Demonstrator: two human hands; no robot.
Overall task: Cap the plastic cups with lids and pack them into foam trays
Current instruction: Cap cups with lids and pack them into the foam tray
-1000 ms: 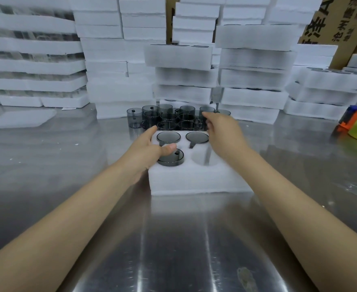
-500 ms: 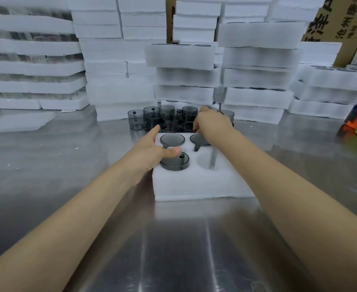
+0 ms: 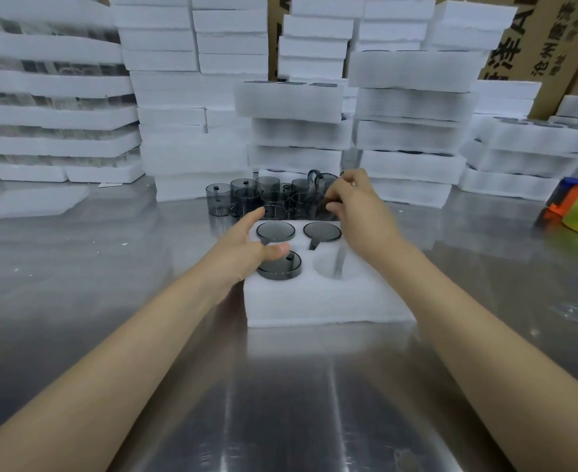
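Our right hand (image 3: 359, 209) has come up from the cluster of smoky grey plastic cups (image 3: 246, 199) behind the white foam tray (image 3: 328, 301). Its fingers (image 3: 343, 190) now pinch one tilted grey cup (image 3: 323, 183) clear of the others; half a second ago they were down among them. Blur keeps us from telling whether that cup carries a lid. Our left hand (image 3: 246, 248) has not moved: its fingers are relaxed and spread, and its thumb rests on the proud-sitting capped cup (image 3: 279, 265) in the tray's near-left pocket. The two far pockets hold capped cups, so only the empty near-right pocket (image 3: 337, 265) remains. We judge the lifted cup is meant for it, which would fill this tray in the middle of the steel worktop (image 3: 280, 403).
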